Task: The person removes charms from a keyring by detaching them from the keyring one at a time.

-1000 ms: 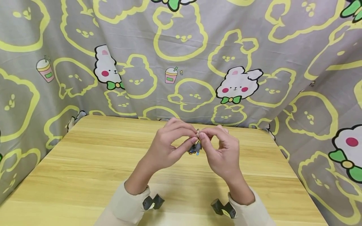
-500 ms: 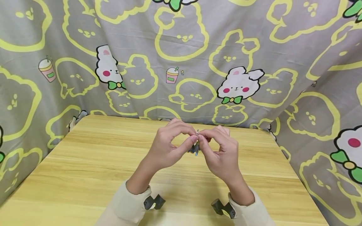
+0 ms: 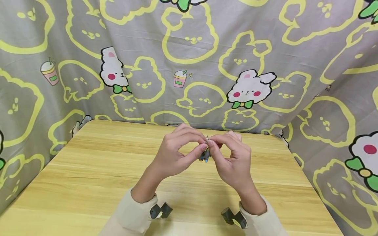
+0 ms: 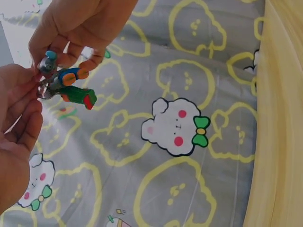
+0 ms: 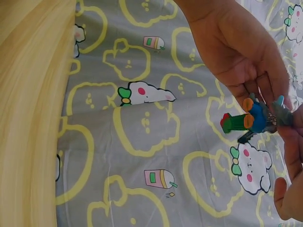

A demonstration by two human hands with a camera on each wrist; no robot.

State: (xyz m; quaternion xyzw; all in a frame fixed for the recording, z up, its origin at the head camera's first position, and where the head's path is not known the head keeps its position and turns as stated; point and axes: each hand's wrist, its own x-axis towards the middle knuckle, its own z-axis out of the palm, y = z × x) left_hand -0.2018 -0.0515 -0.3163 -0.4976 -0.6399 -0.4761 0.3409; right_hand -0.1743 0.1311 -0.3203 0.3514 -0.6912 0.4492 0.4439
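Both hands meet above the table's middle, around a metal key ring (image 3: 207,140) with small toy charms (image 3: 204,155) hanging below it. The left hand (image 3: 172,152) pinches the ring from the left between thumb and fingertips. From the other side, the right hand (image 3: 234,160) pinches it the same way. In the left wrist view the charms show as a grey figure (image 4: 47,65) with a light-blue tip, a blue piece with orange ends (image 4: 66,77) and a green piece with a red end (image 4: 79,96). The right wrist view shows the green piece (image 5: 235,123) pointing down, away from the fingers.
A wooden table (image 3: 88,183) lies under the hands. Grey curtain (image 3: 141,42) with yellow cartoon outlines surrounds its back and sides. Black wrist devices (image 3: 160,210) sit at the cuffs of both light sleeves (image 3: 130,213).
Both hands keep their pinch in nearly the same place. The fingertips drew slightly closer half a second ago, then the right hand shifted a little right. The hanging charms turned slightly.
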